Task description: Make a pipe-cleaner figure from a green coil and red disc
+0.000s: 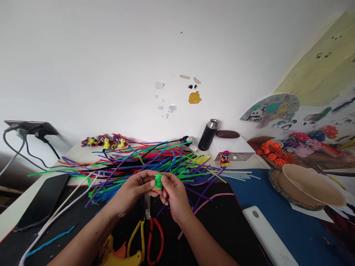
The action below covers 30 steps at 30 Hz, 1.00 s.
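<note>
Both hands meet over the black mat [216, 221]. Between them is a small green fuzzy piece [158, 181] with a bit of orange at its lower edge. My left hand [142, 186] pinches it from the left, and my right hand [172, 190] has thumb and fingers closed on its right side. Just below the hands lie pliers [152, 236] with red handles, beside a yellow-handled tool [135, 240]. Behind the hands spreads a large heap of colourful pipe cleaners [119, 162].
A yellow glue gun [119, 256] lies at the front edge of view. At left is a black phone [43, 201] near a white cable. Behind right stand a black bottle [208, 136], a white box [241, 147] and a small figure [225, 159]; bowls [312, 184] sit far right.
</note>
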Each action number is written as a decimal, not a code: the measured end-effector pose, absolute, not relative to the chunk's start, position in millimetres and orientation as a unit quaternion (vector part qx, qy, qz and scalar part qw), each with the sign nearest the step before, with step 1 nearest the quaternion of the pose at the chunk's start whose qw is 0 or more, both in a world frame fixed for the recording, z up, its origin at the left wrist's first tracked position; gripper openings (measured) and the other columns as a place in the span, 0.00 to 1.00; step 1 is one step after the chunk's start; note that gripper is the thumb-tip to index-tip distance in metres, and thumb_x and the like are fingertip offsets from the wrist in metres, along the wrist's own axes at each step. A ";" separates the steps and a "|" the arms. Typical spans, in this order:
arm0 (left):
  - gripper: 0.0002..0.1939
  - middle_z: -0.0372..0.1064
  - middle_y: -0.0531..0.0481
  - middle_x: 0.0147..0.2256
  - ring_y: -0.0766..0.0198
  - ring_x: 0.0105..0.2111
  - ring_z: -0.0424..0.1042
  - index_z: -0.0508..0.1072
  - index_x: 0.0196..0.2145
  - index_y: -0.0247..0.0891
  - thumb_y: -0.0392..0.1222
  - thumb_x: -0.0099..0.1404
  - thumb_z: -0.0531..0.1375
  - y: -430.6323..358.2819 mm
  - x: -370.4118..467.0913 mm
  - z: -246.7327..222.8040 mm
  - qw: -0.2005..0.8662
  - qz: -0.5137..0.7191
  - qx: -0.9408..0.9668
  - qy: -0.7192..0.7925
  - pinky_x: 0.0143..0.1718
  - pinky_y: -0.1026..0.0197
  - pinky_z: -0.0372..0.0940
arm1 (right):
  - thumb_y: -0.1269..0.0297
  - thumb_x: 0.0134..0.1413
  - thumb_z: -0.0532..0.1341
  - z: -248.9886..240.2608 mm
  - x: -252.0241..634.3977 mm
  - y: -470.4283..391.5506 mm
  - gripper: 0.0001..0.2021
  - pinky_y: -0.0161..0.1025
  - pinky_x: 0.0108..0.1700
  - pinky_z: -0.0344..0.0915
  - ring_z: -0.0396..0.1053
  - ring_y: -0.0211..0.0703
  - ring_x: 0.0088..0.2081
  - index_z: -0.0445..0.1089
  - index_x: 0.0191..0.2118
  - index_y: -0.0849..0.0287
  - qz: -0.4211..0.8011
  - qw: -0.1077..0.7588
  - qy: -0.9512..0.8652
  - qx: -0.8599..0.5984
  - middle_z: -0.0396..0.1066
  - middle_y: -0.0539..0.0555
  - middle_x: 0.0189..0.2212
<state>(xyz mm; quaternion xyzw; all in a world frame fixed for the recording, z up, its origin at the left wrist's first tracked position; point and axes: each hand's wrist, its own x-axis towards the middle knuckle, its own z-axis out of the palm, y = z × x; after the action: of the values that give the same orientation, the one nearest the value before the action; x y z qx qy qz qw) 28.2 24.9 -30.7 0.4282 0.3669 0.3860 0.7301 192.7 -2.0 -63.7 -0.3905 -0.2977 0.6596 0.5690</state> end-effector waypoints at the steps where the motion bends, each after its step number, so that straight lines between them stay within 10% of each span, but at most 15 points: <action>1: 0.21 0.84 0.42 0.39 0.57 0.35 0.83 0.84 0.45 0.36 0.49 0.59 0.80 24.8 28.3 -31.7 0.733 0.388 0.424 0.364 0.38 0.61 0.79 | 0.35 0.48 0.77 -63.5 192.9 -2.0 0.31 0.30 0.16 0.47 0.54 0.31 0.14 0.78 0.43 0.60 0.659 0.570 -0.299 -0.390 0.60 0.40 0.15; 30: 0.22 0.83 0.45 0.37 0.58 0.34 0.84 0.85 0.46 0.36 0.46 0.57 0.81 24.1 27.3 -30.8 0.753 0.412 0.371 0.355 0.36 0.64 0.78 | 0.35 0.52 0.75 -59.9 194.5 -4.8 0.32 0.31 0.17 0.46 0.56 0.32 0.15 0.79 0.47 0.61 0.665 0.559 -0.311 -0.386 0.61 0.40 0.16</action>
<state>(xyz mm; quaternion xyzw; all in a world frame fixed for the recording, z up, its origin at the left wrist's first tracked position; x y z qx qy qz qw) 27.3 24.1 -30.8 0.3710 0.3547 0.4125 0.7526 194.5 -4.8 -59.9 -0.3856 -0.3107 0.6652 0.5588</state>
